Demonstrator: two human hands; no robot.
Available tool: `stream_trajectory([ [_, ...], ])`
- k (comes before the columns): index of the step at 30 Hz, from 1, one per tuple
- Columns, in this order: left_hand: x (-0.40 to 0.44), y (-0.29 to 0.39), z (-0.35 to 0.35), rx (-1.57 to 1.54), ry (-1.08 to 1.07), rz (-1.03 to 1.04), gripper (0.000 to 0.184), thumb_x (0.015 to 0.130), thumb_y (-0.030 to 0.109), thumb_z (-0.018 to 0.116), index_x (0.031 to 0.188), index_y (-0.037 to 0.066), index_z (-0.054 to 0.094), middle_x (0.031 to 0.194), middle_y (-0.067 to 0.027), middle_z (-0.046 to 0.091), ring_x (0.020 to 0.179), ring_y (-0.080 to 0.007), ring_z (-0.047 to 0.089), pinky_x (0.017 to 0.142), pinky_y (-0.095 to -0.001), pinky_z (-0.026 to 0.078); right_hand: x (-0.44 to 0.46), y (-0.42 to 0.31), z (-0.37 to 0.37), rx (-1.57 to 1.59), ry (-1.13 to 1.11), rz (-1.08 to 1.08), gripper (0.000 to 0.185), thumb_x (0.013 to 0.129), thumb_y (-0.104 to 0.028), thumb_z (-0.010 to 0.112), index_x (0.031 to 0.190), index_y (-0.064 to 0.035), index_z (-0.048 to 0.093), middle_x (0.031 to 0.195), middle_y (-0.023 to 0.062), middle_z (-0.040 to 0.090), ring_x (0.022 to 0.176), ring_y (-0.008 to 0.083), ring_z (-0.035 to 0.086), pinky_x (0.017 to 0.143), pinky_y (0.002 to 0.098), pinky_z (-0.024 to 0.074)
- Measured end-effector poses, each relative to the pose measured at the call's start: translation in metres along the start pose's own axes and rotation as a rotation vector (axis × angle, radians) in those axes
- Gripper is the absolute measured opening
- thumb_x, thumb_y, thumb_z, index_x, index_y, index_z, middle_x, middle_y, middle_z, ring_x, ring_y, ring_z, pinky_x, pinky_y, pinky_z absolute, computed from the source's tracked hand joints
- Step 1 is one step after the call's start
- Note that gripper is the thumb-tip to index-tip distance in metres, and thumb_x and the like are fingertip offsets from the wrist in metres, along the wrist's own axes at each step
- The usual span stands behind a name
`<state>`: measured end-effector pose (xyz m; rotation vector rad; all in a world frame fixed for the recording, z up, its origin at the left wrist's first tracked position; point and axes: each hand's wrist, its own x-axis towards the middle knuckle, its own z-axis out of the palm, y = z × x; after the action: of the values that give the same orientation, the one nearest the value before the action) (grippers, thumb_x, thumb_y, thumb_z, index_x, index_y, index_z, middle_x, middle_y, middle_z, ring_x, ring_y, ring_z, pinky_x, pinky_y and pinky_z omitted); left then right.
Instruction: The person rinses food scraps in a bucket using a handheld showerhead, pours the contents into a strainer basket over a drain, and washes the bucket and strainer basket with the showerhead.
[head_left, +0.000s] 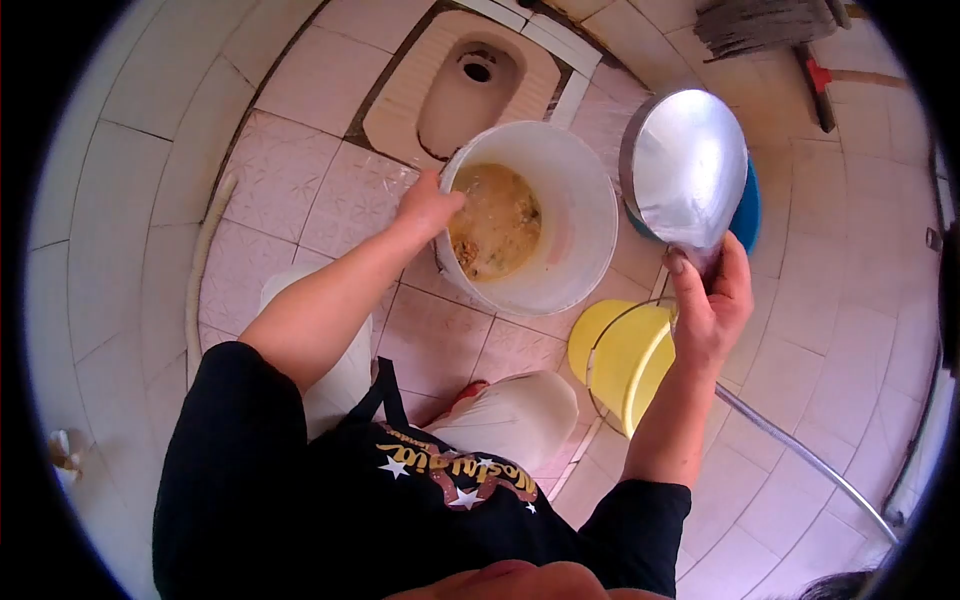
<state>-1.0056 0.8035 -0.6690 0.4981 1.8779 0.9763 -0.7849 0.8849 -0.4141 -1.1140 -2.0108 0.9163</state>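
My left hand (430, 205) is closed on the left rim of a large white bucket (580, 220). The bucket tilts toward me, and murky brownish liquid (500, 225) with darker bits lies in it. Up on the right, my right hand (715, 305) grips the short handle of a shiny metal scoop (690, 165). The scoop's smooth, rounded outer side faces me, so its inside is hidden. It is held apart from the white bucket, in front of a blue container (748, 210) that shows only in part.
A squat toilet (400, 115) is set in the pink tiled floor beyond the bucket. A yellow bucket (610, 345) with a wire handle stands at right, near a grey hose (820, 460). A mop head (765, 25) and a squeegee (820, 90) are against the far right wall.
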Motion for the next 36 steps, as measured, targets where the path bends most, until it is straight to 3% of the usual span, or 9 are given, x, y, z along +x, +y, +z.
stream_trajectory([
  [6,0.002,0.001,-0.001,-0.043,-0.026,-0.041,0.049,0.068,0.027,0.065,0.107,-0.001,0.054,0.104,-0.0193,0.063,0.098,-0.0317,0.061,0.085,-0.0382,0.047,0.005,-0.024,-0.002,0.137,-0.143,0.094,0.036,0.076,-0.007,0.07,0.108,0.0026,0.057,0.088,0.0026,0.058,0.079,0.0094,0.055,0.072,0.0215,0.044],
  [11,0.01,-0.003,0.003,-0.081,-0.021,-0.045,0.044,0.068,0.027,0.065,0.1,-0.002,0.056,0.098,-0.0185,0.063,0.092,-0.0297,0.062,0.081,-0.0375,0.047,0.001,-0.02,-0.005,0.346,-0.283,0.417,0.035,0.077,-0.016,0.07,0.105,0.0011,0.059,0.084,0.0047,0.061,0.072,0.0126,0.059,0.069,0.023,0.0469],
  [17,0.003,0.011,-0.005,-0.203,-0.033,-0.073,0.038,0.068,0.027,0.065,0.093,-0.001,0.057,0.088,-0.0155,0.062,0.082,-0.0254,0.061,0.072,-0.0369,0.048,-0.015,0.011,-0.015,0.191,-0.371,0.568,0.031,0.075,-0.02,0.072,0.095,0.0003,0.058,0.073,0.002,0.056,0.066,0.0102,0.056,0.062,0.023,0.0448],
  [19,0.003,0.011,-0.006,-0.232,-0.044,-0.074,0.037,0.068,0.028,0.065,0.091,-0.001,0.057,0.086,-0.0147,0.062,0.08,-0.024,0.061,0.07,-0.0365,0.048,-0.019,0.017,-0.019,-0.039,-0.391,0.634,0.033,0.075,-0.022,0.072,0.094,0.001,0.058,0.072,0.0021,0.054,0.065,0.0105,0.054,0.06,0.024,0.0436],
  [25,0.004,0.013,-0.008,-0.234,-0.021,-0.045,0.035,0.07,0.028,0.064,0.088,-0.001,0.057,0.084,-0.0131,0.062,0.077,-0.0225,0.06,0.068,-0.0358,0.048,-0.026,0.051,-0.034,-0.362,-0.318,0.432,0.031,0.076,-0.012,0.071,0.098,0.0029,0.056,0.072,0.004,0.055,0.062,0.0129,0.047,0.059,0.0255,0.0407],
  [27,-0.001,0.018,-0.011,-0.253,-0.033,-0.021,0.026,0.076,0.024,0.062,0.088,0.005,0.051,0.075,-0.0051,0.054,0.06,-0.0135,0.052,0.046,-0.0286,0.04,-0.026,0.049,-0.031,-0.538,-0.224,0.304,0.032,0.077,-0.014,0.071,0.1,0.0023,0.056,0.07,0.0054,0.053,0.062,0.0124,0.047,0.058,0.0259,0.0409],
  [34,-0.001,0.016,-0.013,-0.269,-0.026,-0.018,0.025,0.076,0.025,0.063,0.086,0.006,0.049,0.074,-0.005,0.053,0.06,-0.013,0.051,0.044,-0.0294,0.039,-0.026,0.05,-0.016,-0.468,-0.253,0.35,0.032,0.076,-0.015,0.071,0.099,0.0023,0.056,0.068,0.0059,0.051,0.061,0.0123,0.044,0.057,0.027,0.0401],
  [36,0.002,0.015,-0.013,-0.323,-0.045,-0.02,0.037,0.071,0.027,0.066,0.09,-0.002,0.054,0.084,-0.0116,0.061,0.074,-0.0215,0.059,0.067,-0.0347,0.048,-0.027,0.057,-0.016,-0.48,-0.332,0.392,0.03,0.077,-0.014,0.07,0.098,0.0024,0.056,0.069,0.0047,0.052,0.063,0.011,0.047,0.058,0.0253,0.0404],
])
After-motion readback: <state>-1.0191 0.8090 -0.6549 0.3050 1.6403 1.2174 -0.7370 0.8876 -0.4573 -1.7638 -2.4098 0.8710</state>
